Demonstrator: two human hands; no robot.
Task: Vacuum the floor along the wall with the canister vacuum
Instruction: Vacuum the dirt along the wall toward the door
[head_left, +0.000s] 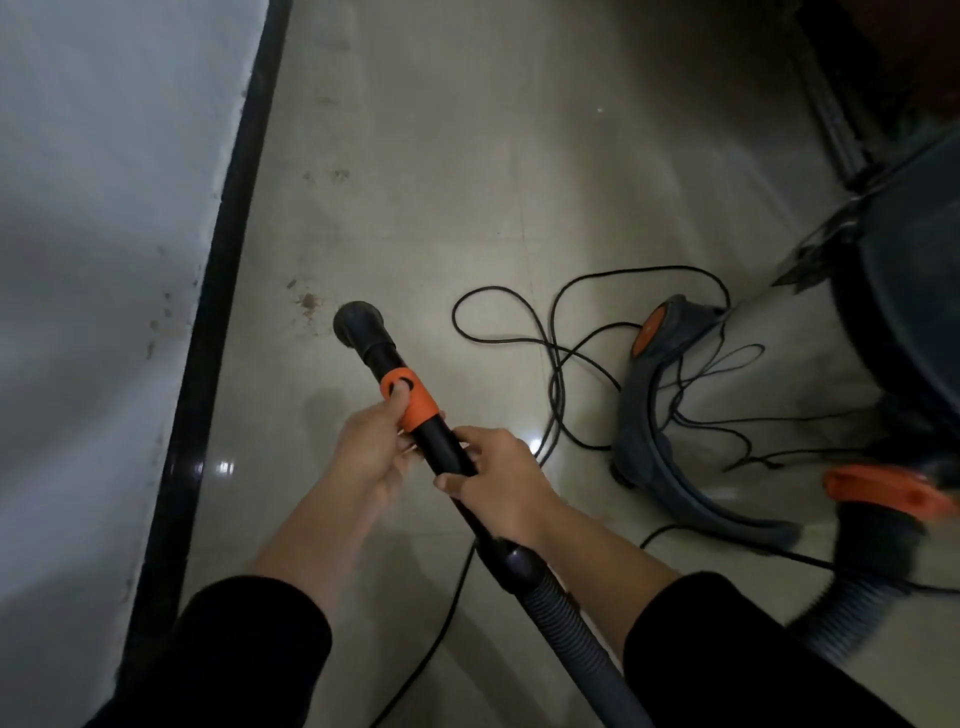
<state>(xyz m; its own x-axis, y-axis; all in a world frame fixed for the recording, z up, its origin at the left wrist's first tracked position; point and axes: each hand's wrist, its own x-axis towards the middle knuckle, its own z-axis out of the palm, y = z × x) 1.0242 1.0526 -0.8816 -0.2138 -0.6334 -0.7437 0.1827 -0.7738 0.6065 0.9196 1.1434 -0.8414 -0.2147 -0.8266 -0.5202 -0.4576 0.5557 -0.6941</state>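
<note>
I hold a black vacuum wand (441, 447) with an orange collar (410, 400) over the tiled floor. My left hand (371, 452) grips the wand at the collar, its thumb on the collar's round opening. My right hand (498, 483) grips the tube just behind it. The round nozzle (358, 319) points down at the floor beside brown dirt spots (309, 301) close to the black skirting (208, 332) of the white wall. A grey ribbed hose (571, 644) runs back from the wand. The canister vacuum (904, 291) stands at the right edge.
A grey floor head with an orange disc (660, 374) lies on the tiles at the right. A black power cord (550, 332) loops loosely across the floor between the wand and the canister. More dirt marks dot the floor along the skirting farther ahead.
</note>
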